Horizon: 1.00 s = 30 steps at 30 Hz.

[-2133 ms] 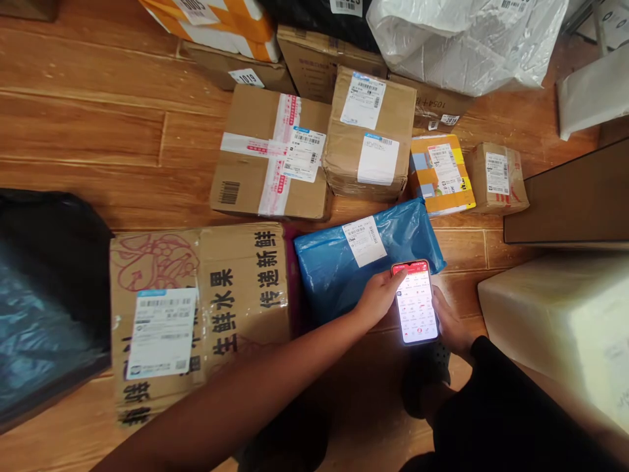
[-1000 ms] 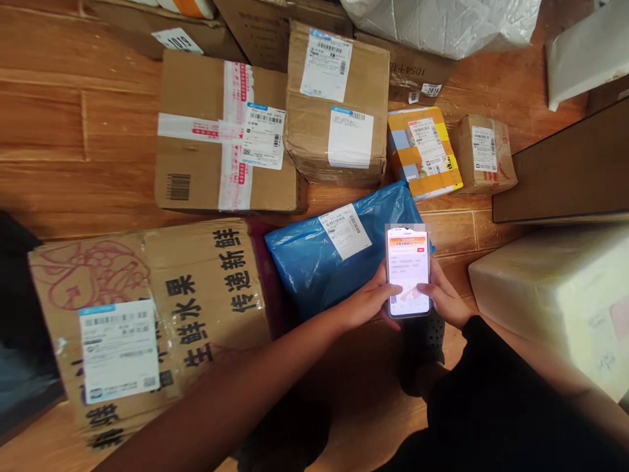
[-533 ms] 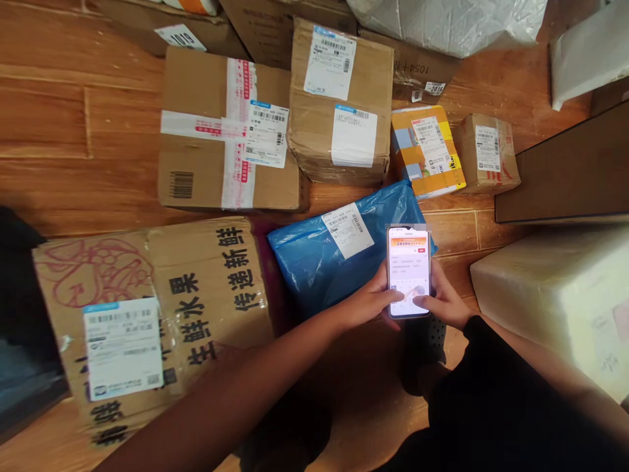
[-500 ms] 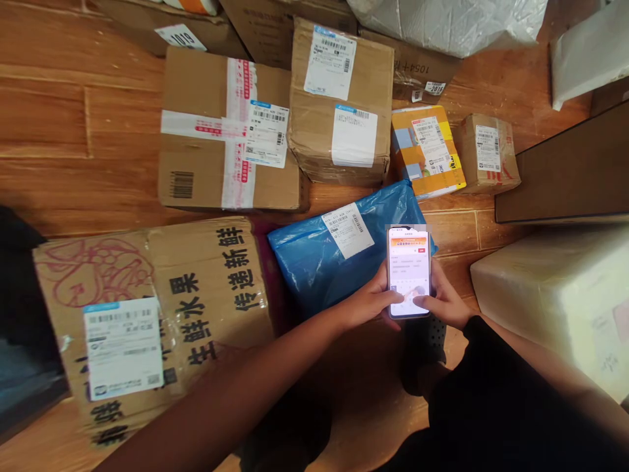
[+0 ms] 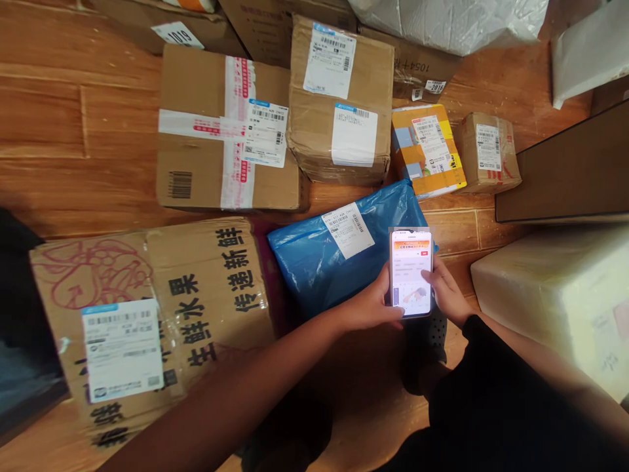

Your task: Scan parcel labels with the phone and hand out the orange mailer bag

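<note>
A lit smartphone (image 5: 411,278) is held upright between both hands, its screen facing me with a page of text and a picture near the bottom. My left hand (image 5: 369,303) wraps the phone's left edge, the thumb lying on the lower left of the screen. On the opposite edge, my right hand (image 5: 448,295) grips the phone with its thumb over the middle right of the screen. Behind the phone lies a blue plastic-wrapped parcel (image 5: 314,262) bearing a white label, partly hidden by the phone and my left hand.
A large carton with black lettering (image 5: 206,275) lies left. Farther off stand a carton with white-and-red tape (image 5: 196,157), a carton with two labels (image 5: 314,124), an orange parcel (image 5: 407,137) and a small box (image 5: 474,154). A pale wrapped block (image 5: 535,275) stands right on the wooden floor.
My right thumb has moved up the screen, from near its lower part to the middle right edge. My left thumb has slid slightly lower. The phone has shifted very slightly.
</note>
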{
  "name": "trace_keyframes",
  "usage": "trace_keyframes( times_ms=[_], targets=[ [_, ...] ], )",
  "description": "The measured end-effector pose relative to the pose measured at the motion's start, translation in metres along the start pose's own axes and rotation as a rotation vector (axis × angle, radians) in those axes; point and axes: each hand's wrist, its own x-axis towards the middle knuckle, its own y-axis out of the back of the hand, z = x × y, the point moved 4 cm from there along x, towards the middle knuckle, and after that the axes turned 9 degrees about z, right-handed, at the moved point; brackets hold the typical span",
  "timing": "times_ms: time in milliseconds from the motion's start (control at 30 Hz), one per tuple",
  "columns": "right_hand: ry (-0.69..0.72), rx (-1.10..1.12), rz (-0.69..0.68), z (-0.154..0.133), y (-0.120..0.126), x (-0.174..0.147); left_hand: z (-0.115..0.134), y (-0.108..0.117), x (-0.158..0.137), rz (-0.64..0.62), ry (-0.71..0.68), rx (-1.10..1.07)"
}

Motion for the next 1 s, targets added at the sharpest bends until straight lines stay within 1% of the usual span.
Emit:
trace_keyframes(
  times_ms=[133, 233, 300, 400, 467, 533, 733, 833, 1000],
  targets=[
    [-0.009, -0.036, 0.073, -0.007, -0.003, 0.005, 0.001, -0.003, -0.002, -0.023, 0.07, -0.017],
    [0.015, -0.043, 0.08, -0.01, -0.005, 0.003, -0.001, -0.003, -0.002, -0.018, 0.103, -0.019],
    [0.074, -0.07, 0.08, -0.011, -0.005, 0.0, -0.007, -0.002, 0.002, -0.027, 0.11, -0.046],
    [0.229, -0.203, 0.096, -0.014, 0.0, -0.006, -0.017, 0.002, 0.008, -0.052, 0.084, -0.115],
    [0.329, -0.282, 0.096, -0.017, 0.003, -0.01, -0.02, 0.004, 0.009, -0.056, 0.06, -0.145],
    [0.383, -0.322, 0.094, -0.02, 0.004, -0.012, -0.017, 0.005, 0.008, -0.039, 0.055, -0.15],
    [0.393, -0.343, 0.098, -0.017, 0.005, -0.012, -0.003, 0.001, 0.002, -0.001, 0.099, -0.151],
    [0.348, -0.323, 0.097, -0.013, 0.006, -0.01, -0.003, 0.0, 0.002, 0.015, 0.112, -0.152],
    [0.302, -0.269, 0.099, -0.01, 0.008, -0.007, -0.004, 0.0, 0.003, -0.018, 0.086, -0.174]
  ],
)
